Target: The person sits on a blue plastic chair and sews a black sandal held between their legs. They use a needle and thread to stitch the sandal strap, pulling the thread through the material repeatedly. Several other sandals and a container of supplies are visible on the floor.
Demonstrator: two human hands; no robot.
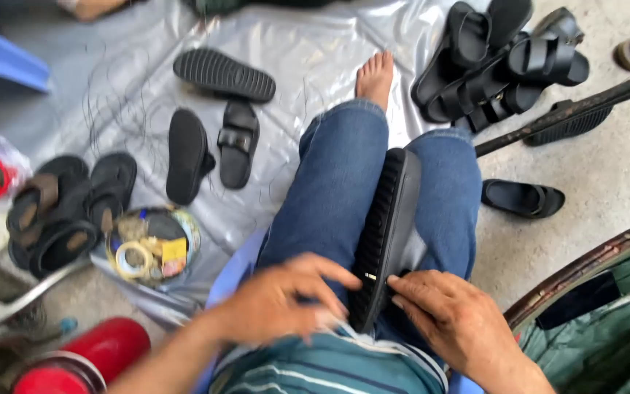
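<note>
The left hand [282, 298], blurred, curls its fingers just beside the right hand [446, 317], whose fingers point toward it.

Black sandal sole [386, 233]: matt ribbed rubber. Jeans [337, 190]: blue denim cloth. Floor sheet [315, 58]: glossy wrinkled grey plastic. Floor [607, 182]: rough concrete.

A heap of black sandals [504, 62] on grey plastic sheeting [315, 51] — a round tin [153, 244] and red cylinder [85, 361] nearby

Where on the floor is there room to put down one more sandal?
Bare sheet lies between the ridged sole and the foot. Bare concrete lies right of the lone sandal. The sandal pile and the tin's corner are crowded.
</note>
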